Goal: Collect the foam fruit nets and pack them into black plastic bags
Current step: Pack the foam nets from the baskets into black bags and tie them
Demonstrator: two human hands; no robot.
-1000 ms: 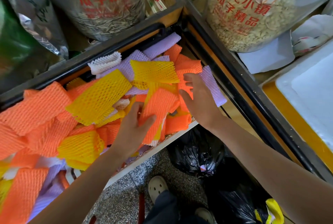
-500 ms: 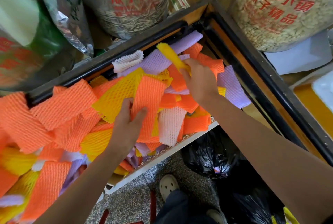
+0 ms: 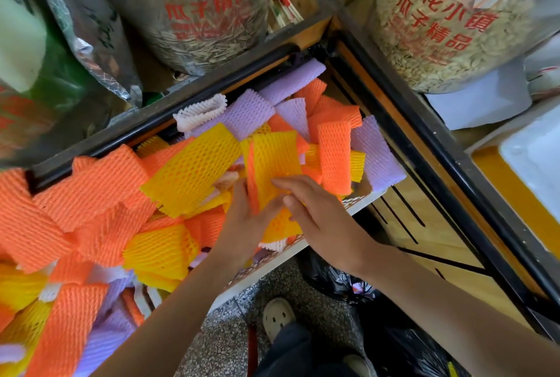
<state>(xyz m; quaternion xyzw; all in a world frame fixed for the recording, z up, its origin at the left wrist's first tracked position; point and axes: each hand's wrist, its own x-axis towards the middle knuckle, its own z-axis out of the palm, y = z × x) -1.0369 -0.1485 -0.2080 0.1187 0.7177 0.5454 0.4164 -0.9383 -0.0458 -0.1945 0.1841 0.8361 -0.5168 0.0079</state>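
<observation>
A heap of orange, yellow, purple and white foam fruit nets (image 3: 100, 195) fills a long shelf tray. My left hand (image 3: 245, 225) grips a small stack of nets, an orange one under a yellow net (image 3: 274, 164), near the tray's front edge. My right hand (image 3: 315, 216) rests on the same yellow net, fingers spread over it and thumb beneath. A black plastic bag (image 3: 336, 281) lies on the floor below the tray, with a purple net showing inside. A second black bag (image 3: 415, 352) sits at the lower right.
Large bags of seeds (image 3: 200, 7) with red lettering stand behind the tray, another bag of seeds (image 3: 448, 19) at the right. A black-framed wooden counter (image 3: 430, 225) runs along the right. A white foam box (image 3: 536, 161) sits far right. My shoe (image 3: 277, 314) is on the speckled floor.
My right hand let go of the yellow net it held up at the back and came down onto the stack in my left hand. A yellow net now lies on top of that stack.
</observation>
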